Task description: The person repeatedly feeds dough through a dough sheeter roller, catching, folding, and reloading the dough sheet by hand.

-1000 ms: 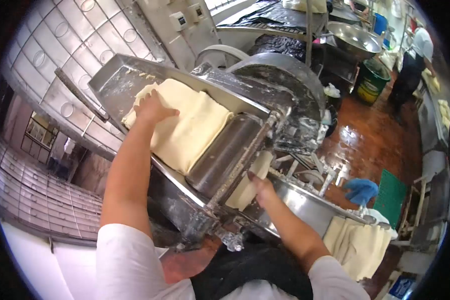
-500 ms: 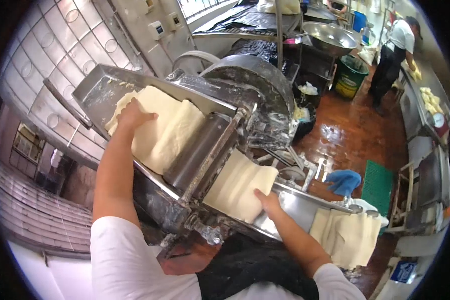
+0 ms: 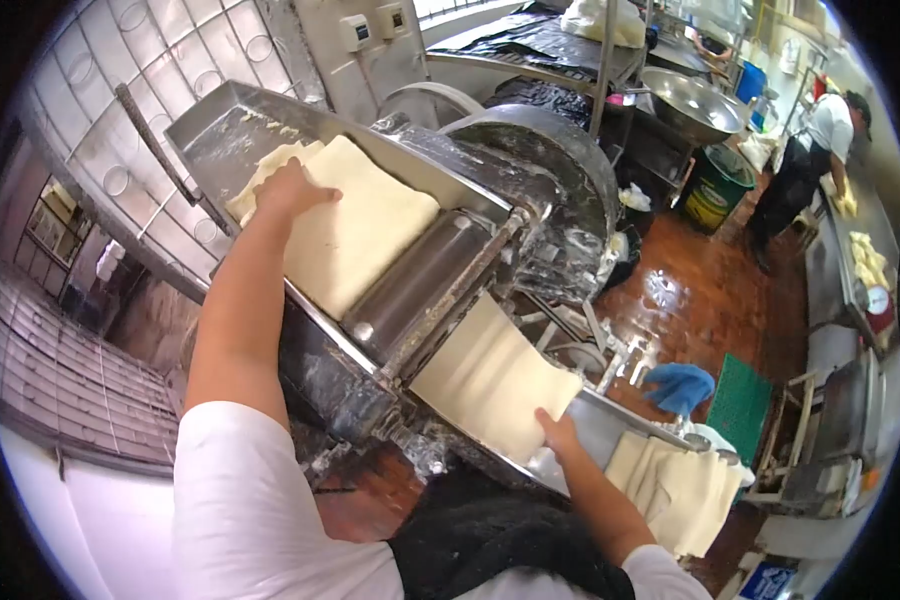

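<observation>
My left hand (image 3: 292,190) rests with spread fingers on a thick cream dough sheet (image 3: 355,225) in the upper metal tray (image 3: 225,125). The sheet's lower edge meets the dark metal roller (image 3: 420,275). Below the roller, a flat dough sheet (image 3: 495,375) comes out onto the lower metal chute (image 3: 595,425). At its far end my right hand (image 3: 558,432) has the thumb on top of the sheet; the other fingers are hidden beneath it. A folded stack of dough (image 3: 675,490) hangs at the chute's end.
A large drum guard (image 3: 545,150) stands behind the rollers. A blue cloth (image 3: 678,387) and a green mat (image 3: 738,408) lie to the right. Farther back are a green bin (image 3: 712,190), a metal bowl (image 3: 695,100) and a person (image 3: 810,160) at a side counter.
More dough has come out below the roller, and my right hand has moved down the chute with its edge. My left hand stays on the upper sheet. The view has shifted.
</observation>
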Available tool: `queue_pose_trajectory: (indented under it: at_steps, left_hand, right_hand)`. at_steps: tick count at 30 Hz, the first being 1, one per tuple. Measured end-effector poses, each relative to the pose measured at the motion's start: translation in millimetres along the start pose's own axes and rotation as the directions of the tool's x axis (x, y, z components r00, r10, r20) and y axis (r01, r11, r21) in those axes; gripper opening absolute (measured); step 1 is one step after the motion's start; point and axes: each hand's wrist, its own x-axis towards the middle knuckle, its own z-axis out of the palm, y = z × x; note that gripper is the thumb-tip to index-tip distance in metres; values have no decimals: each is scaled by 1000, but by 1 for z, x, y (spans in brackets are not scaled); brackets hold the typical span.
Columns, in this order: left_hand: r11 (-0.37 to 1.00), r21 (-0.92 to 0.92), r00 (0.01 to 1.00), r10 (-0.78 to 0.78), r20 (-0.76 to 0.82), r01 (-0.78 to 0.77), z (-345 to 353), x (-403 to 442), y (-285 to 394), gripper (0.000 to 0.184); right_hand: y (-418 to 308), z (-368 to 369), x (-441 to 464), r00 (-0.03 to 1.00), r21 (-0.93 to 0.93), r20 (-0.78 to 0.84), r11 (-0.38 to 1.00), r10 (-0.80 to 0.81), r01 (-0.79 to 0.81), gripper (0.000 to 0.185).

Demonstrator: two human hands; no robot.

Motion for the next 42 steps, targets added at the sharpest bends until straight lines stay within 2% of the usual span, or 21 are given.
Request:
queue_pose_trajectory:
  at_steps: [5, 6, 9, 10, 13, 16, 17, 18, 21, 22, 23, 25, 28, 30, 31, 33, 35, 37, 39, 40, 42]
  left_hand:
    - [999, -4, 996, 47, 82, -47, -4, 2, -1, 88]
    - [998, -1, 991, 59, 120, -59, -6, 4, -1, 87]
    - [963, -251, 995, -96, 19, 98, 2, 24, -15, 84]
    - [975, -179, 989, -121, 83, 134, 4, 36, -18, 81]
    - [844, -515, 989, -116, 96, 149, 24, 38, -27, 76]
    - [691, -690, 964, -38, 265, 217, 26, 39, -29, 78]
    - [712, -671, 963, -26, 269, 207, 22, 37, -29, 80]
    - [734, -651, 962, -12, 274, 194, 14, 28, -21, 82]
    - [779, -603, 952, 25, 304, 172, 11, 27, -20, 87]
    - [788, -592, 949, 31, 314, 171, 10, 28, -23, 89]
    - [812, -556, 949, 8, 315, 178, 10, 28, -25, 90]
    - [855, -480, 950, -45, 310, 197, 9, 24, -17, 93]
    - [923, -324, 911, -63, 409, 209, 4, 25, -14, 93]
    - [942, -261, 898, -81, 433, 211, 7, 25, -17, 92]
    - [944, -242, 896, -101, 432, 224, 13, 27, -18, 93]
    - [951, -198, 893, -135, 430, 239, 21, 32, -18, 94]
    - [952, -173, 873, -148, 464, 253, 19, 30, -14, 97]
    - [958, -123, 857, -169, 487, 259, 20, 30, -10, 96]
    - [993, 52, 843, -119, 525, 108, -7, 10, 12, 92]
    - [995, 97, 836, -79, 543, 32, -19, -2, 21, 91]
    - [984, 164, 829, -29, 558, -76, -21, -3, 22, 92]
  right_hand:
    - [20, -18, -7, 995, 6, -11, 995, 104, -104, 46]
    - [21, -25, -8, 995, -86, -1, 992, 98, -98, 45]
    - [22, -44, -15, 997, -198, -41, 978, 63, -70, 40]
    - [27, -51, -18, 999, -138, -43, 990, -15, 9, 37]
    - [57, -77, -9, 991, -162, -131, 986, 4, -26, 36]
    - [79, -97, -10, 988, -275, -152, 960, 0, -43, 40]
    - [85, -102, -7, 988, -322, -157, 946, -8, -43, 41]
    - [86, -103, -6, 969, -256, -215, 951, 120, -175, 50]
    - [68, -107, -6, 957, -342, -235, 907, 172, -247, 53]
    - [50, -103, -15, 934, -656, -349, 731, -74, -187, 57]
    - [37, -100, -20, 885, -710, -382, 697, -266, -97, 56]
    - [16, -91, -18, 686, -815, -385, 576, -617, 61, 55]
    - [-9, -78, 9, 601, -829, -226, 476, -766, 295, 45]
    - [-38, -44, 28, 830, -521, -155, 758, -536, 393, 35]
    - [-55, -21, 34, 908, -335, -67, 867, -414, 370, 30]
    - [-60, 36, 60, 897, -153, 82, 883, -435, 443, 25]
    - [-127, 93, 33, 952, 106, 294, 993, -89, 60, 30]
    - [-141, 143, 59, 820, 326, 556, 873, 135, -364, 37]
    - [-176, 191, 48, 692, 638, 714, 507, -108, -580, 42]
    - [-191, 207, 48, 627, 653, 751, 375, -208, -658, 42]
    - [-206, 232, 52, 557, 642, 765, 308, -325, -702, 41]
